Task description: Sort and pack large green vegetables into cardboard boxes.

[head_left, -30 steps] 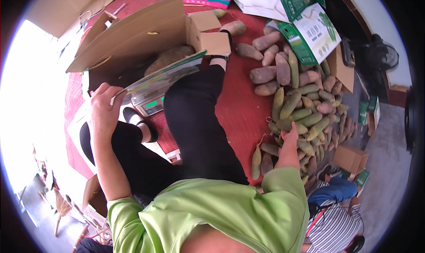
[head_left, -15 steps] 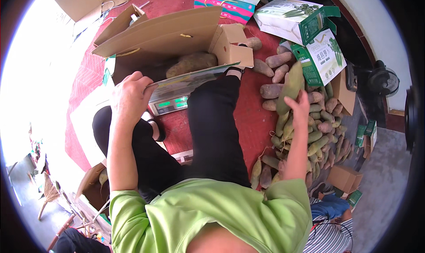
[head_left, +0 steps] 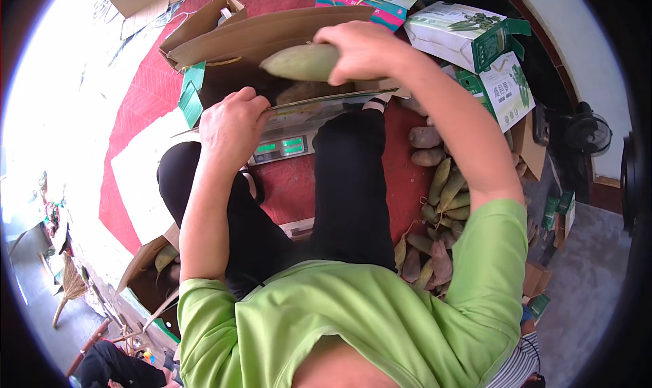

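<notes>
My right hand grips a long green radish by one end. The radish lies level above the opening of a cardboard box. My left hand has its fingers curled over the box's near edge. Inside the box, below the held radish, part of another large root shows. The near wall hides the rest of the box's inside. A digital scale with lit green readouts shows at the box's base, between my knees.
To my right spreads a heap of green radishes and reddish roots on the red mat. Green-and-white cartons stand beyond it, near a black fan. Another box sits by my left side. Other people are partly visible behind.
My right hand has carried the green radish from the heap leftward to above the box, turning it from upright to level. My left hand stays on the box edge.
</notes>
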`<action>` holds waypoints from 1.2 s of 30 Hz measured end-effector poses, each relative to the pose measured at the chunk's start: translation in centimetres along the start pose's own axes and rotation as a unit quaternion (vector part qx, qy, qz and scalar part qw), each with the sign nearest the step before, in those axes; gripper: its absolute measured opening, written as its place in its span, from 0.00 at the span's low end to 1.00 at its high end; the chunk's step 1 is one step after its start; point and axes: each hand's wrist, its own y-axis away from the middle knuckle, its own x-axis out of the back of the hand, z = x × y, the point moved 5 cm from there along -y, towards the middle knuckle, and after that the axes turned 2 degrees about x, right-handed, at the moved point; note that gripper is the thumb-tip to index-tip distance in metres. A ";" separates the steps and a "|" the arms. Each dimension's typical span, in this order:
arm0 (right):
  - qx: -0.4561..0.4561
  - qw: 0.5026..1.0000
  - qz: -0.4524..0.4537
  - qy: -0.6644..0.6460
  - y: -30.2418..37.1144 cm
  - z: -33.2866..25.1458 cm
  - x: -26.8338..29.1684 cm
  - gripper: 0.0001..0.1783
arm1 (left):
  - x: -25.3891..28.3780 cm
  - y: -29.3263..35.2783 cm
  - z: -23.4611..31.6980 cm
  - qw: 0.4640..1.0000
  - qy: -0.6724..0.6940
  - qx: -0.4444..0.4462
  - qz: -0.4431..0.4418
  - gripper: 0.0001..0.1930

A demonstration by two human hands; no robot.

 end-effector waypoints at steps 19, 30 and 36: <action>-0.196 0.880 0.243 -0.359 22.8 17.3 -12.4 0.23 | 0.0 0.3 -0.3 0.998 0.045 -0.012 0.039 0.08; -0.537 0.829 0.083 -0.130 46.9 18.1 -36.1 0.24 | -0.9 0.3 -1.6 0.996 0.087 -0.010 0.022 0.07; -0.666 0.736 -0.065 -0.100 50.8 15.4 -39.8 0.29 | -0.2 0.1 -1.4 0.994 0.071 -0.029 0.071 0.07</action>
